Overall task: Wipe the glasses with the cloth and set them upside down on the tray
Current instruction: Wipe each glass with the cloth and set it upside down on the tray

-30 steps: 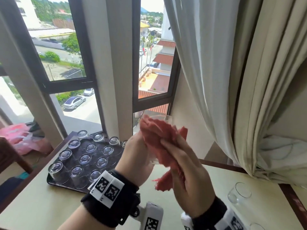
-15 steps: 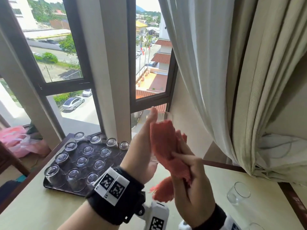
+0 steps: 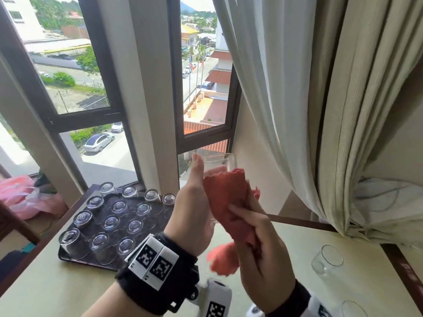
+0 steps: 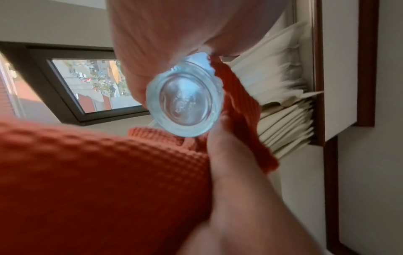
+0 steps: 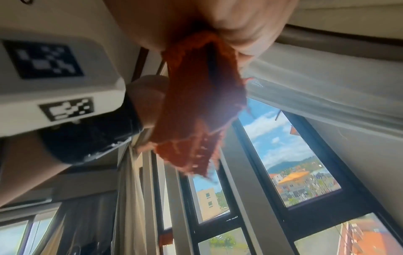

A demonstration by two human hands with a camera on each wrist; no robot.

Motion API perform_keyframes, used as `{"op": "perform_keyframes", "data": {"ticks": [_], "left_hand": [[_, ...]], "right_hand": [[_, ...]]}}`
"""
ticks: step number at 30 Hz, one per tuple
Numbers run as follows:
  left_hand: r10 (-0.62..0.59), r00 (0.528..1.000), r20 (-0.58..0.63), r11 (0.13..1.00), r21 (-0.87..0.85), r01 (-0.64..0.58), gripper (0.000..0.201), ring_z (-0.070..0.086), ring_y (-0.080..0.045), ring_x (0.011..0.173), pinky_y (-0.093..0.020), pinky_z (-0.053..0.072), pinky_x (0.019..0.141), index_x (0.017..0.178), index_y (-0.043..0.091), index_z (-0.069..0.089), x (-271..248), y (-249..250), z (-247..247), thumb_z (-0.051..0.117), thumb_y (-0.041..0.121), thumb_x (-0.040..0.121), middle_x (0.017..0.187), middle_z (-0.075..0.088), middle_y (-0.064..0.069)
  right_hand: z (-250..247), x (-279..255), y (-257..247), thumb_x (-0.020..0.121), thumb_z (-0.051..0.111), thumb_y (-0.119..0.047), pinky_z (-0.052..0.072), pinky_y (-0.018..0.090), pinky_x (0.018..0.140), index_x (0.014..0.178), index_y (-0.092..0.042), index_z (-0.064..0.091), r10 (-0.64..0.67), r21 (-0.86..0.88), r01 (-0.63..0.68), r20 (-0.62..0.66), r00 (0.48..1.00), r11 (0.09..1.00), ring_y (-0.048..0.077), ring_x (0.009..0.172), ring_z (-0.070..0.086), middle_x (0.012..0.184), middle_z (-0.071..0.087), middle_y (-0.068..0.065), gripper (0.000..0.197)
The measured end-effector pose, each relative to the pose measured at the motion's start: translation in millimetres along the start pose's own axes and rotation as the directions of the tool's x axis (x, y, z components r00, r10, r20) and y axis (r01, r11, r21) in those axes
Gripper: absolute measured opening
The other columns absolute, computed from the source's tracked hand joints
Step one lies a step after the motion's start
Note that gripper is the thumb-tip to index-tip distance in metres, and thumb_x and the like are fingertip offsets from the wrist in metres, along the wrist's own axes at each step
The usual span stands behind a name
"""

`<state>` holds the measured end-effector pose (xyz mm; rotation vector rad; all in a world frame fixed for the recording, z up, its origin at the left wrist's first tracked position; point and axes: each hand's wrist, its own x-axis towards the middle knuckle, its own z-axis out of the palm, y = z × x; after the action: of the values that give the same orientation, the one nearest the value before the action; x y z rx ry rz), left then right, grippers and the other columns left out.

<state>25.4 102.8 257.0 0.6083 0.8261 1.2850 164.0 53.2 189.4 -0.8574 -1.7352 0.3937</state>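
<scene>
My left hand (image 3: 194, 202) holds a clear glass (image 3: 219, 162) upright in the air above the table, thumb along its left side. Seen in the left wrist view, the glass base (image 4: 185, 101) faces the camera. A red waffle cloth (image 3: 229, 202) is wrapped round the glass's right side, and my right hand (image 3: 258, 243) grips it against the glass. The cloth's loose end (image 5: 196, 120) hangs below the right palm. A dark tray (image 3: 68, 255) at the left of the table carries several glasses (image 3: 107, 224) standing upside down.
Two more clear glasses lie on the cream table (image 3: 57, 294) at the right, one (image 3: 327, 259) on its side, another (image 3: 352, 308) at the bottom edge. White curtains (image 3: 320, 110) hang at the right. Windows stand behind the tray. A pink bag (image 3: 29, 200) lies at far left.
The cloth has slid down off the glass rim, which now shows bare above it. My left thumb has straightened up along the glass. Both hands stay raised in the same place.
</scene>
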Motion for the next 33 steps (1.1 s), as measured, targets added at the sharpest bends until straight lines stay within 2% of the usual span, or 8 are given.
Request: {"op": "perform_keyframes", "data": {"ticks": [4, 8, 13, 17, 22, 26, 28, 33], "left_hand": [[0.01, 1.0, 0.012, 0.995, 0.098, -0.011, 0.092, 0.073, -0.034, 0.107, -0.057, 0.053, 0.106, 0.129, 0.004, 0.069, 1, -11, -5, 0.036, 0.08, 0.087, 0.123, 0.072, -0.028], [0.027, 0.999, 0.032, 0.999, 0.034, -0.028, 0.083, 0.072, -0.036, 0.11, -0.058, 0.054, 0.107, 0.127, 0.008, 0.073, -4, -16, 0, 0.03, 0.075, 0.101, 0.128, 0.068, -0.031], [0.059, 0.991, 0.119, 0.997, -0.049, -0.054, 0.074, 0.074, -0.014, 0.066, -0.026, 0.061, 0.061, 0.083, 0.013, 0.078, 6, -5, -11, 0.033, 0.067, 0.105, 0.079, 0.072, -0.007], [0.037, 0.998, 0.058, 0.997, 0.072, -0.041, 0.085, 0.076, -0.027, 0.101, -0.045, 0.058, 0.098, 0.127, 0.005, 0.071, 2, -6, -12, 0.072, 0.077, 0.081, 0.113, 0.077, -0.016], [0.024, 0.994, 0.11, 0.998, 0.053, -0.03, 0.079, 0.062, -0.033, 0.135, -0.059, 0.04, 0.12, 0.136, 0.016, 0.07, -6, -12, 1, 0.044, 0.078, 0.095, 0.138, 0.068, -0.02], [0.091, 0.987, 0.131, 0.995, -0.063, -0.083, 0.059, 0.072, -0.024, 0.101, -0.04, 0.056, 0.096, 0.107, 0.017, 0.079, 2, -10, -4, 0.045, 0.065, 0.098, 0.103, 0.077, -0.008], [0.111, 0.988, 0.105, 0.994, -0.035, -0.108, 0.064, 0.069, -0.023, 0.086, -0.039, 0.056, 0.084, 0.102, 0.012, 0.071, 6, -6, -11, 0.048, 0.071, 0.09, 0.09, 0.075, -0.006], [0.058, 0.995, 0.08, 0.997, 0.041, -0.061, 0.089, 0.058, -0.023, 0.083, -0.046, 0.046, 0.095, 0.131, 0.01, 0.07, 6, -16, -8, 0.045, 0.085, 0.09, 0.088, 0.056, -0.011]], "right_hand": [[-1, 22, 0, 0.102, 0.047, -0.046, 0.053, 0.01, 0.073, 0.134, -0.035, 0.057, 0.25, 0.039, -0.248, -0.062, 0.966, 0.968, -0.002, 0.092, 0.07, 0.125, 0.07, -0.015, 0.035], [-2, 52, -12, 0.106, 0.045, -0.037, 0.058, 0.032, 0.098, 0.149, -0.017, 0.052, 0.108, 0.006, -0.108, -0.082, 0.991, 0.994, 0.013, 0.125, 0.065, 0.147, 0.06, 0.0, 0.047], [11, 9, -8, 0.106, 0.048, -0.018, 0.046, 0.054, 0.114, 0.148, -0.005, 0.051, -0.101, -0.041, 0.101, 0.011, 0.995, 0.994, 0.026, 0.15, 0.042, 0.165, 0.04, 0.003, 0.044], [9, 9, -3, 0.105, 0.046, -0.027, 0.044, 0.034, 0.114, 0.149, -0.016, 0.053, 0.087, -0.046, -0.089, -0.041, 0.995, 0.995, 0.017, 0.141, 0.048, 0.155, 0.049, -0.01, 0.047], [-8, 59, -16, 0.105, 0.049, -0.031, 0.039, 0.016, 0.107, 0.144, -0.012, 0.059, 0.003, -0.183, -0.026, -0.123, 0.992, 0.983, 0.014, 0.127, 0.052, 0.147, 0.056, -0.005, 0.045], [-2, 31, -14, 0.109, 0.048, -0.03, 0.052, 0.043, 0.097, 0.146, -0.012, 0.057, -0.086, -0.164, 0.077, -0.044, 0.995, 0.983, 0.027, 0.117, 0.06, 0.151, 0.049, -0.007, 0.043], [1, 10, -6, 0.109, 0.049, -0.029, 0.05, 0.04, 0.103, 0.145, -0.011, 0.058, -0.078, -0.138, 0.074, -0.027, 0.997, 0.988, 0.027, 0.125, 0.058, 0.148, 0.052, -0.005, 0.041], [-3, 30, 2, 0.105, 0.048, -0.036, 0.049, 0.023, 0.104, 0.145, -0.021, 0.059, 0.169, -0.059, -0.174, -0.084, 0.982, 0.983, 0.017, 0.127, 0.057, 0.138, 0.054, -0.013, 0.044]]}}
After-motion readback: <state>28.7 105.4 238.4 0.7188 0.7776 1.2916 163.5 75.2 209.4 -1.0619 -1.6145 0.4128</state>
